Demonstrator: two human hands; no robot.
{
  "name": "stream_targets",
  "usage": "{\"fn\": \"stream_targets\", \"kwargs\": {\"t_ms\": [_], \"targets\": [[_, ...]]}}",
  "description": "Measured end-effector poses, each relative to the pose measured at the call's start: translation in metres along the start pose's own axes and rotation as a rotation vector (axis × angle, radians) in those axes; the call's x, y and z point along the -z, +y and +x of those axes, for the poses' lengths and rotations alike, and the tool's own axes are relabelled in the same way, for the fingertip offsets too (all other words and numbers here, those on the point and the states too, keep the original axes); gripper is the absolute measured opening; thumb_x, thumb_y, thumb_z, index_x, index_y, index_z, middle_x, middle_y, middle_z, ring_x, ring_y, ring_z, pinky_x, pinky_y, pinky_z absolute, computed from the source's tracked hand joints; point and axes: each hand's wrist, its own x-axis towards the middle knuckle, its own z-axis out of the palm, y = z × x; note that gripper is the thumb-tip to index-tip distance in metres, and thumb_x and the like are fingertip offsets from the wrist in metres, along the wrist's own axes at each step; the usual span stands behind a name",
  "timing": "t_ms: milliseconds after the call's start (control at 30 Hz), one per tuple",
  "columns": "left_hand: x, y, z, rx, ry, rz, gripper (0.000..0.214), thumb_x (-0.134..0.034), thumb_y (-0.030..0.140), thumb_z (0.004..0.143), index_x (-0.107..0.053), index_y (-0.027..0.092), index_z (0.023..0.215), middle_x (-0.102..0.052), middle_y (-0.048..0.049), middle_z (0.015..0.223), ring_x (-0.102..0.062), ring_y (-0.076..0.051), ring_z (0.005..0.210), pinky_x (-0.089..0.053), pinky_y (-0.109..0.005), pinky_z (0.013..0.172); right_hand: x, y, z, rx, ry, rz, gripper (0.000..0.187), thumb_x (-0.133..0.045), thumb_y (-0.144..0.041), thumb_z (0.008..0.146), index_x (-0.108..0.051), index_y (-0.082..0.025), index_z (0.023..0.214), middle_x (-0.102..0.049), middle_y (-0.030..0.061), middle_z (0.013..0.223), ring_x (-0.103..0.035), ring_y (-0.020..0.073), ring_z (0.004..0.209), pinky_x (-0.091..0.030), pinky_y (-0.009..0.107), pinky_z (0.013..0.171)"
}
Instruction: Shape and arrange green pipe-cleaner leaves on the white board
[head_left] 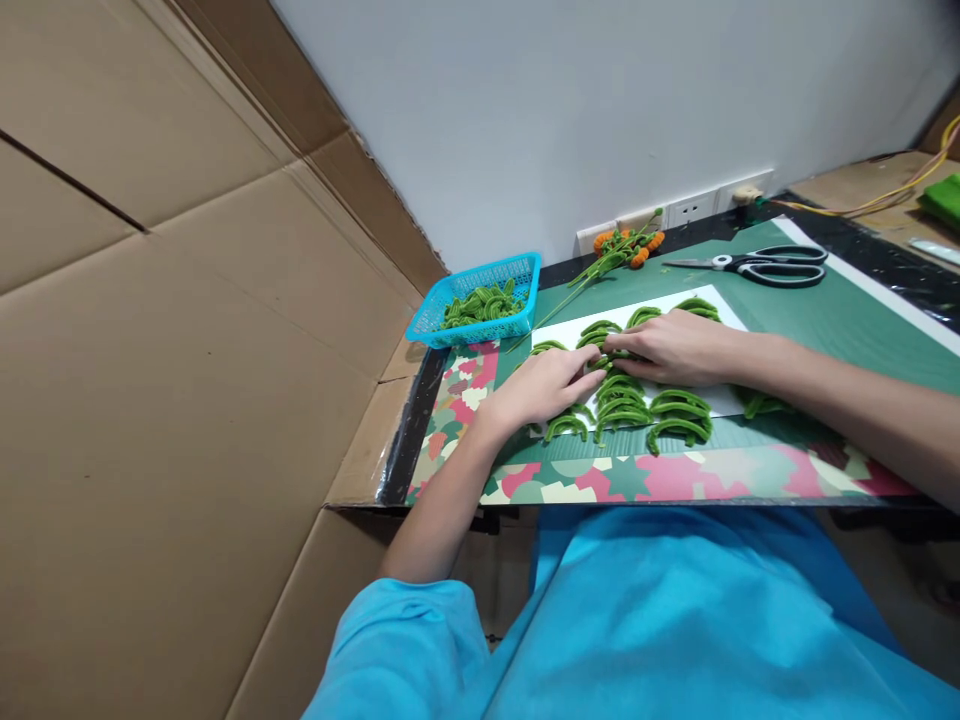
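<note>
Curved green pipe-cleaner pieces (pixel 622 412) lie in short stacked rows on a white sheet (pixel 726 402), some overhanging its front edge. My left hand (pixel 546 384) rests over the left part of the sheet, thumb and forefinger closed in on a green piece in the middle. From the other side, my right hand (pixel 675 346) meets it with bent fingers at the same piece. The fingertips of both hands nearly touch, and they partly hide what lies between them. More green arcs show behind the hands and under the right forearm.
A blue plastic basket (pixel 475 333) holds many green pieces at the back left. Orange flowers on green stems (pixel 628 245) and black-handled scissors (pixel 780 266) lie behind the sheet. Cardboard (pixel 187 400) walls the left side; a wall socket (pixel 691 209) sits behind.
</note>
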Motion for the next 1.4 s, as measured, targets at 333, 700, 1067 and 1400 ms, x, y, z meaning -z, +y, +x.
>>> {"fn": "stream_targets", "kwargs": {"t_ms": [333,700,1067,1400], "targets": [[0.001,0.001,-0.0001,0.015,-0.004,-0.01,0.028,-0.043,0.044,0.11,-0.062,0.022,0.108,-0.074,-0.0047,0.089,-0.066,-0.023,0.079,-0.038,-0.031,0.068,0.0029,-0.0026,0.0,-0.002,-0.006,0.002,0.029,-0.041,-0.038,0.109,-0.064,-0.019,0.114,-0.073,0.0094,0.088,-0.062,0.0212,0.07,-0.023,0.032,0.061],[0.0027,0.0024,-0.0009,0.005,0.01,-0.001,0.028,-0.043,0.043,0.11,-0.06,0.022,0.104,-0.07,-0.0037,0.086,-0.063,-0.021,0.078,-0.035,-0.029,0.065,0.0029,-0.003,0.0002,-0.008,-0.01,0.007,0.027,-0.044,-0.036,0.109,-0.063,-0.019,0.115,-0.075,0.0106,0.094,-0.065,0.0223,0.074,-0.023,0.032,0.062],[0.0032,0.0008,-0.0007,0.001,0.015,0.02,0.029,-0.043,0.045,0.109,-0.059,0.022,0.1,-0.068,-0.0039,0.082,-0.062,-0.022,0.075,-0.035,-0.03,0.065,0.0028,-0.003,0.0007,-0.006,0.006,0.006,0.027,-0.042,-0.037,0.11,-0.063,-0.02,0.113,-0.076,0.0096,0.094,-0.067,0.0225,0.076,-0.024,0.032,0.062],[0.0032,0.0007,-0.0022,-0.016,0.027,0.058,0.03,-0.043,0.045,0.109,-0.059,0.022,0.098,-0.065,-0.0029,0.078,-0.061,-0.021,0.071,-0.033,-0.031,0.062,0.0021,-0.0044,0.0017,-0.01,0.019,0.022,0.03,-0.041,-0.036,0.11,-0.064,-0.02,0.119,-0.076,0.0093,0.095,-0.067,0.0224,0.078,-0.026,0.031,0.063]]}}
